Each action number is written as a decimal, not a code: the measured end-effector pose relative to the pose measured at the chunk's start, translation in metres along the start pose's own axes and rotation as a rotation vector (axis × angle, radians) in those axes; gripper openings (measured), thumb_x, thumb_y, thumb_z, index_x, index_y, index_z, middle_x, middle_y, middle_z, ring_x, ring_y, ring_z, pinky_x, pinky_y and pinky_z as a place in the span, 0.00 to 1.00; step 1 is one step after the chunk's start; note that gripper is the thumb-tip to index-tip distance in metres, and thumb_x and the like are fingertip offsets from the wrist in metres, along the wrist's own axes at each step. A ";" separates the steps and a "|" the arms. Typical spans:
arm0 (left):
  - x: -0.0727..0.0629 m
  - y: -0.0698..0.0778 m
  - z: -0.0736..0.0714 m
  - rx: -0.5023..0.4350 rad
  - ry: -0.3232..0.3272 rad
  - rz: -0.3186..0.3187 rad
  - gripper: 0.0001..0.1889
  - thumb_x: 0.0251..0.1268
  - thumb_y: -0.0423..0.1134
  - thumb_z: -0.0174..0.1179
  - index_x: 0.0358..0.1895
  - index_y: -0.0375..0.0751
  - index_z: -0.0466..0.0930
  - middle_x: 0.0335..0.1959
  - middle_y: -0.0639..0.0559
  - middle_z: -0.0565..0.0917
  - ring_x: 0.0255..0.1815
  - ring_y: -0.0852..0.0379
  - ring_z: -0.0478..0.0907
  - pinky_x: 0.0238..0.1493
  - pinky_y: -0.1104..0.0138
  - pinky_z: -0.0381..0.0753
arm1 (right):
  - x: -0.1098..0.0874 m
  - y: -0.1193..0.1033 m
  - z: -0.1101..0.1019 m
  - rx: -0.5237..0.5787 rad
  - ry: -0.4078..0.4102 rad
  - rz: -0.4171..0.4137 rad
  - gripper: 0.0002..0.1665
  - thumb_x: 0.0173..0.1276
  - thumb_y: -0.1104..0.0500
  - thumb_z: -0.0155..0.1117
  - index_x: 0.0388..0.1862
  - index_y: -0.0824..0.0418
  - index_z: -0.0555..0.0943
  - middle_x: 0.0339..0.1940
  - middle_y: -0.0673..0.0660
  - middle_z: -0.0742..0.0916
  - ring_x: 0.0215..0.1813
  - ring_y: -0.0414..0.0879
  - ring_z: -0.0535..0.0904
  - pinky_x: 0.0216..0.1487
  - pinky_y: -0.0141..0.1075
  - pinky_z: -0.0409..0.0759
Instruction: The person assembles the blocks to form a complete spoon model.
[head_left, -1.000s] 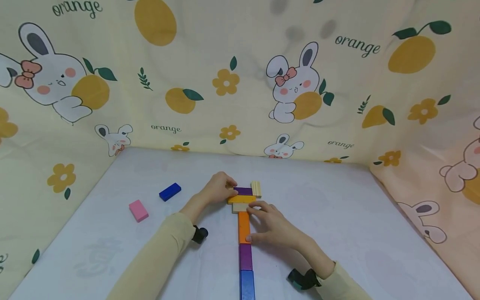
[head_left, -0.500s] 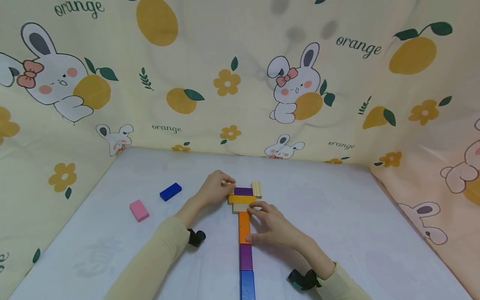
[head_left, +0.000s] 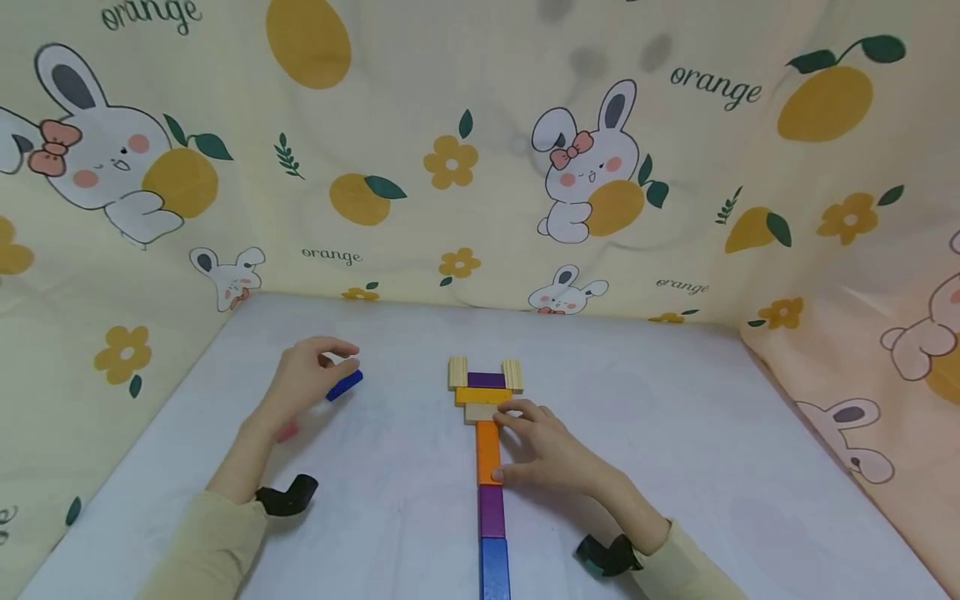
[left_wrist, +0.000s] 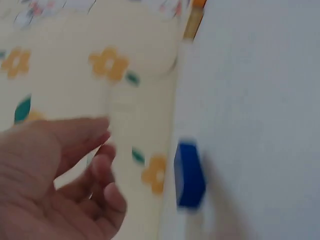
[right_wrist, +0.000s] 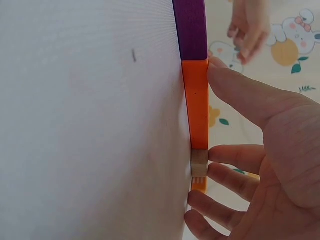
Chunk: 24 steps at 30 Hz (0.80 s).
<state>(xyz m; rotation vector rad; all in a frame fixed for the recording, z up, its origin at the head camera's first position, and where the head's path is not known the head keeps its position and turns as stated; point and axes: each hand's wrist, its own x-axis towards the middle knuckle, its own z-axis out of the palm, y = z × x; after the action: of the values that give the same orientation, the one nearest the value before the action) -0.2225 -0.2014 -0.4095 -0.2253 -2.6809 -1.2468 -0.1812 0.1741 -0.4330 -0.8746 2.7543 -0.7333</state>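
Observation:
In the head view my left hand point(head_left: 303, 379) hovers by a dark blue block point(head_left: 347, 386), holding nothing. The left wrist view shows that blue block point(left_wrist: 190, 175) apart from the loosely bent fingers. My right hand point(head_left: 551, 454) rests against the right side of a row of wooden blocks. Its thumb touches the orange block point(head_left: 487, 454) and its fingertips the plain wood block point(head_left: 480, 413). Beyond them lie a yellow-orange block point(head_left: 483, 397) and a dark purple block point(head_left: 486, 381) between two pale ridged blocks, left point(head_left: 457, 373) and right point(head_left: 512, 376).
Nearer me the row continues with a purple block point(head_left: 492, 512) and a blue block point(head_left: 495, 568). A pink block point(head_left: 287, 431) is mostly hidden behind my left hand. White cloth point(head_left: 675, 433) covers the table, and a printed curtain point(head_left: 480, 150) stands around it.
My left hand has left the far left end of the row and moved left to the dark blue block. The left pale block now shows fully. The right hand stays put.

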 end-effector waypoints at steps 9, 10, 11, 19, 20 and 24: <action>-0.014 -0.043 -0.033 -0.013 -0.112 -0.062 0.27 0.60 0.49 0.70 0.58 0.36 0.81 0.50 0.42 0.84 0.43 0.48 0.75 0.39 0.62 0.76 | 0.000 0.000 0.001 -0.001 -0.009 0.005 0.48 0.57 0.37 0.74 0.72 0.56 0.71 0.72 0.53 0.68 0.70 0.57 0.61 0.65 0.59 0.63; -0.015 -0.046 -0.034 -0.012 -0.122 -0.061 0.28 0.60 0.50 0.70 0.58 0.35 0.81 0.49 0.42 0.84 0.44 0.48 0.75 0.40 0.62 0.76 | 0.000 0.000 0.001 0.001 -0.007 0.003 0.48 0.57 0.37 0.74 0.72 0.56 0.71 0.72 0.53 0.68 0.69 0.57 0.61 0.65 0.59 0.63; -0.015 -0.049 -0.034 -0.012 -0.133 -0.066 0.29 0.59 0.51 0.70 0.58 0.34 0.80 0.49 0.43 0.84 0.45 0.47 0.76 0.42 0.60 0.76 | 0.000 0.000 0.002 0.001 -0.007 0.002 0.48 0.57 0.37 0.74 0.72 0.56 0.71 0.72 0.53 0.68 0.70 0.57 0.61 0.65 0.59 0.63; -0.010 -0.061 -0.029 -0.001 -0.197 -0.131 0.33 0.57 0.53 0.71 0.61 0.33 0.78 0.52 0.40 0.83 0.48 0.45 0.77 0.48 0.57 0.76 | -0.001 -0.001 0.000 -0.004 0.001 0.002 0.48 0.57 0.38 0.74 0.72 0.57 0.71 0.72 0.54 0.67 0.70 0.57 0.61 0.66 0.58 0.63; -0.010 -0.061 -0.028 0.001 -0.202 -0.140 0.33 0.57 0.52 0.71 0.61 0.34 0.78 0.52 0.40 0.83 0.49 0.45 0.76 0.48 0.56 0.76 | -0.001 -0.001 0.000 -0.003 -0.001 0.004 0.48 0.57 0.38 0.74 0.72 0.56 0.71 0.72 0.54 0.67 0.70 0.57 0.61 0.66 0.59 0.63; -0.010 -0.059 -0.023 0.007 -0.212 -0.172 0.34 0.56 0.52 0.72 0.61 0.34 0.77 0.54 0.39 0.82 0.50 0.43 0.74 0.50 0.53 0.75 | -0.001 -0.001 -0.001 0.007 -0.006 0.004 0.48 0.57 0.37 0.73 0.72 0.57 0.71 0.72 0.55 0.67 0.70 0.58 0.60 0.65 0.59 0.63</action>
<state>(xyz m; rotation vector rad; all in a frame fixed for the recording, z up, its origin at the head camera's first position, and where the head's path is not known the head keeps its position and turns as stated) -0.2231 -0.2573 -0.4403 -0.1349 -2.9385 -1.3298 -0.1798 0.1746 -0.4315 -0.8685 2.7461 -0.7374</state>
